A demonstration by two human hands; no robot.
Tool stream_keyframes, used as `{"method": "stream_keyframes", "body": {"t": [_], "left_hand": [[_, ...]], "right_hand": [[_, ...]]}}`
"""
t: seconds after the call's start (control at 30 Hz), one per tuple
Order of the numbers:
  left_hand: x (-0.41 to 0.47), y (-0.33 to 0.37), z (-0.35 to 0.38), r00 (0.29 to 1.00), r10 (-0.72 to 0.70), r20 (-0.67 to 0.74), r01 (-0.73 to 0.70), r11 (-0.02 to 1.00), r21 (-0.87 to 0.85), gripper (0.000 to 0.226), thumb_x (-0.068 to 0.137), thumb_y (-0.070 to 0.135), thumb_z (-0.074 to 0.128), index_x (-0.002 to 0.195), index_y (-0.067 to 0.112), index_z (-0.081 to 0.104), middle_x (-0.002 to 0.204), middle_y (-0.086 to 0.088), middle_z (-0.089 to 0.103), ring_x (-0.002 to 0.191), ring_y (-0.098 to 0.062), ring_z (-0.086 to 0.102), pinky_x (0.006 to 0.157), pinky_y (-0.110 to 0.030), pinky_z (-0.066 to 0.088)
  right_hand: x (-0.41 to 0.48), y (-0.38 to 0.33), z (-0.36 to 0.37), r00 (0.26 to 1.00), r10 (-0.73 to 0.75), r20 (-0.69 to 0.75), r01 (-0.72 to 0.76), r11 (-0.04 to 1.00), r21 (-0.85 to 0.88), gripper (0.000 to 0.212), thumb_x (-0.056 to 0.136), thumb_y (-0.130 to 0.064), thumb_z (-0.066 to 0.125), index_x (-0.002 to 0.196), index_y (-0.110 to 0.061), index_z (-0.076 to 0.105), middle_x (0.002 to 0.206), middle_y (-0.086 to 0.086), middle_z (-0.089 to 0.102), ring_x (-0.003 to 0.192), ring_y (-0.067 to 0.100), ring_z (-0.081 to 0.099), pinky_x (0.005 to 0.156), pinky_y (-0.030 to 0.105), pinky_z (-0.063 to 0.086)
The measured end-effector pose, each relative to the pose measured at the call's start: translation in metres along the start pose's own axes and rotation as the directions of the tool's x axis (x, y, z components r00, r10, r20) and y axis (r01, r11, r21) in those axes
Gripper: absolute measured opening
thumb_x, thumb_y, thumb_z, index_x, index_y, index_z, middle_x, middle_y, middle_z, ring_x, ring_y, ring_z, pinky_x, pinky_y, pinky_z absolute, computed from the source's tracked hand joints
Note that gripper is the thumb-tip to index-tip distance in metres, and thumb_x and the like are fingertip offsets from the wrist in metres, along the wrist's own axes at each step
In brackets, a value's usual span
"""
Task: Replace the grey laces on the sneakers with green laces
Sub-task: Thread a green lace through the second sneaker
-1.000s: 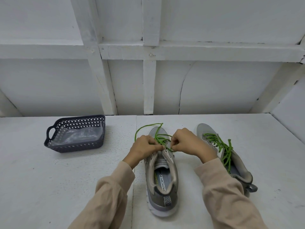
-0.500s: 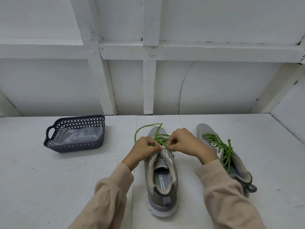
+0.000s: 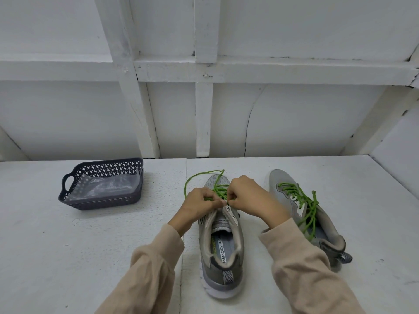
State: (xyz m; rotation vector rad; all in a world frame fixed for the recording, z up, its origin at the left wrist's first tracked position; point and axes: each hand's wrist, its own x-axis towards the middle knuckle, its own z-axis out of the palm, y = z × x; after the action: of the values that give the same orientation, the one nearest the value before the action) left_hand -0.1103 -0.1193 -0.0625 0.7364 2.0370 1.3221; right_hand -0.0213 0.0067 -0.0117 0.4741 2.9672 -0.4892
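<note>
a grey sneaker point(image 3: 223, 257) stands upright in the middle of the white surface point(image 3: 68, 245), heel toward the person and toe toward the wall point(image 3: 294, 121). both hands meet over its upper eyelets, just above the tongue. the left hand point(image 3: 200, 201) has its fingers curled, its grip closed on the green lace point(image 3: 192, 181), which shows between the fingers. the right hand point(image 3: 247, 196) is curled too, its grip pinching the same lace at the top edge of the eyelet flap; the lace end itself is hidden under the fingertips. the fingertips of the two hands touch or nearly touch. a loose loop of the green lace arcs out to the left of the toe and comes back over the front of the shoe, where a few strands cross.

a second grey sneaker point(image 3: 326, 236) stands to the right, apart from the first and angled a little outward. it carries a second green lace point(image 3: 303, 200) through its eyelets, with the free ends trailing back over the opening.

beige sleeves point(image 3: 154, 264) cover both forearms. far left on the surface, well apart from the shoes, sits a dark lattice basket point(image 3: 99, 199) with a handle, and a clear plastic bag point(image 3: 106, 186) lies inside it.
</note>
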Motion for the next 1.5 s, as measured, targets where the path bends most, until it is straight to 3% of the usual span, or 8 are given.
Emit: {"method": "stream_keyframes", "body": {"t": [0.27, 0.4, 0.5, 0.67, 0.9, 1.17, 1.37, 1.5], "left_hand": [[-0.001, 0.001, -0.002, 1.000, -0.016, 0.013, 0.016, 0.999, -0.030, 0.009, 0.076, 0.011, 0.078, 0.071, 0.018, 0.077, 0.097, -0.005, 0.070, 0.100, -0.021, 0.065, 0.095, -0.036, 0.050], [-0.001, 0.001, -0.003, 1.000, -0.001, 0.016, 0.001, 1.000, -0.011, 0.017, 0.072, 0.007, 0.080, 0.064, 0.021, 0.075, 0.095, -0.005, 0.070, 0.097, -0.018, 0.066, 0.092, -0.032, 0.052], [0.000, 0.001, -0.004, 1.000, -0.005, 0.007, 0.004, 1.000, 0.025, 0.009, 0.072, 0.011, 0.081, 0.069, 0.016, 0.075, 0.095, -0.003, 0.068, 0.096, -0.017, 0.065, 0.090, -0.031, 0.051], [-0.003, 0.004, -0.009, 0.998, 0.011, 0.060, -0.017, 0.995, 0.098, 0.013, 0.075, 0.014, 0.079, 0.074, 0.026, 0.074, 0.102, 0.003, 0.065, 0.098, -0.014, 0.062, 0.090, -0.030, 0.050], [-0.005, 0.008, -0.027, 0.997, 0.007, 0.081, -0.012, 0.998, 0.058, 0.024, 0.092, 0.005, 0.054, 0.103, 0.015, 0.073, 0.082, 0.004, 0.068, 0.061, 0.003, 0.053, 0.053, -0.006, 0.036], [-0.005, 0.002, -0.032, 0.998, 0.049, 0.025, -0.051, 0.994, 0.092, 0.016, 0.081, 0.000, 0.070, 0.089, 0.014, 0.072, 0.081, 0.001, 0.068, 0.064, -0.004, 0.061, 0.057, -0.007, 0.041], [-0.004, 0.016, -0.031, 0.982, 0.185, 0.032, -0.184, 0.918, 0.351, 0.017, 0.077, 0.008, 0.076, 0.083, 0.023, 0.068, 0.078, 0.009, 0.070, 0.066, -0.007, 0.067, 0.070, -0.020, 0.048], [-0.003, 0.031, -0.027, 0.969, 0.204, 0.143, -0.248, 0.754, 0.609, 0.010, 0.081, 0.025, 0.076, 0.088, 0.017, 0.075, 0.089, 0.005, 0.072, 0.074, -0.008, 0.061, 0.068, -0.022, 0.037]], "right_hand": [[-0.005, 0.005, -0.006, 0.991, 0.127, -0.052, -0.117, 0.979, 0.166, 0.019, 0.073, -0.009, 0.074, 0.065, -0.026, 0.067, 0.071, -0.002, 0.067, 0.070, 0.019, 0.066, 0.070, 0.034, 0.055], [-0.007, 0.005, -0.004, 0.989, 0.140, -0.037, -0.135, 0.983, 0.122, 0.002, 0.079, -0.021, 0.073, 0.078, -0.021, 0.073, 0.076, -0.003, 0.065, 0.081, 0.020, 0.063, 0.064, 0.026, 0.040], [-0.007, 0.004, -0.003, 0.988, 0.153, -0.024, -0.148, 0.976, 0.157, 0.020, 0.085, -0.034, 0.068, 0.080, -0.016, 0.072, 0.074, 0.001, 0.064, 0.077, 0.021, 0.058, 0.062, 0.028, 0.037], [-0.007, -0.004, -0.004, 0.991, 0.133, 0.007, -0.131, 0.963, 0.237, 0.020, 0.078, -0.036, 0.074, 0.092, -0.023, 0.068, 0.088, -0.006, 0.060, 0.090, 0.017, 0.059, 0.078, 0.032, 0.047], [-0.009, -0.015, -0.007, 0.991, 0.132, -0.010, -0.131, 0.988, 0.080, 0.018, 0.079, -0.019, 0.064, 0.091, -0.029, 0.072, 0.093, -0.003, 0.062, 0.089, 0.021, 0.061, 0.068, 0.025, 0.038], [-0.009, -0.025, 0.001, 0.994, 0.109, -0.022, -0.110, 0.992, -0.065, 0.018, 0.080, -0.024, 0.065, 0.097, -0.023, 0.071, 0.105, 0.003, 0.065, 0.096, 0.025, 0.062, 0.073, 0.028, 0.041], [-0.010, -0.030, 0.005, 0.995, 0.101, -0.005, -0.101, 0.987, -0.122, 0.028, 0.083, -0.010, 0.057, 0.110, -0.011, 0.066, 0.114, 0.013, 0.062, 0.102, 0.033, 0.060, 0.081, 0.035, 0.048], [-0.010, -0.033, 0.003, 0.994, 0.107, -0.018, -0.108, 0.985, -0.135, 0.023, 0.088, -0.011, 0.056, 0.111, -0.006, 0.060, 0.116, 0.016, 0.058, 0.107, 0.035, 0.057, 0.075, 0.033, 0.041]]}}
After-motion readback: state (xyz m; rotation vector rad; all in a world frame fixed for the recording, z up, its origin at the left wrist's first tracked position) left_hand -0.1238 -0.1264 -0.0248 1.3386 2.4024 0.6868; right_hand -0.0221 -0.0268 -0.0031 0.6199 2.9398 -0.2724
